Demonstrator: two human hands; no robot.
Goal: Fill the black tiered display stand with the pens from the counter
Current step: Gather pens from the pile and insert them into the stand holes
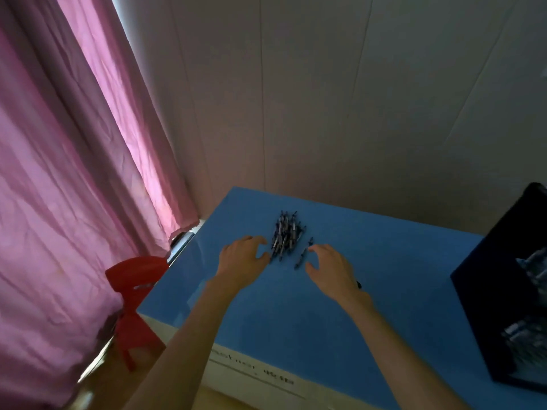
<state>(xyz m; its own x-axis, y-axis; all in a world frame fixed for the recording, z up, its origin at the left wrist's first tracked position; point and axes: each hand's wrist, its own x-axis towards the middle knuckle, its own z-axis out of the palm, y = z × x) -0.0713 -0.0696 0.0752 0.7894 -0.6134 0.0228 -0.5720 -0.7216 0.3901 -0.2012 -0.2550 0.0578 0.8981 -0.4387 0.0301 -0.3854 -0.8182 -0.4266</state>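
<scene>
Near the far edge of the blue counter point(340, 306), about midway along it, lies the pile of pens point(285, 233), dark barrels crossing each other in a loose heap. One single pen point(303, 255) lies apart, just beside the heap on its right. The left hand point(242, 261) hovers at the left side of the heap with fingers bent and spread, holding nothing; its fingertips are very near the nearest pens, but I cannot tell if they touch. The right hand point(331, 269) is also spread, thumb and fingers curved around the single pen without closing on it. A dark tip shows at the outer side of the right hand; what it is, I cannot tell. The black tiered display stand point(509, 291) stands at the right edge of the counter, well apart from the heap, with some pale items already in its tiers. To do this step well, I think both hands should close from the two sides and gather a small bundle with barrels parallel, not a big handful, because crossed pens may slip out and roll over the counter.
</scene>
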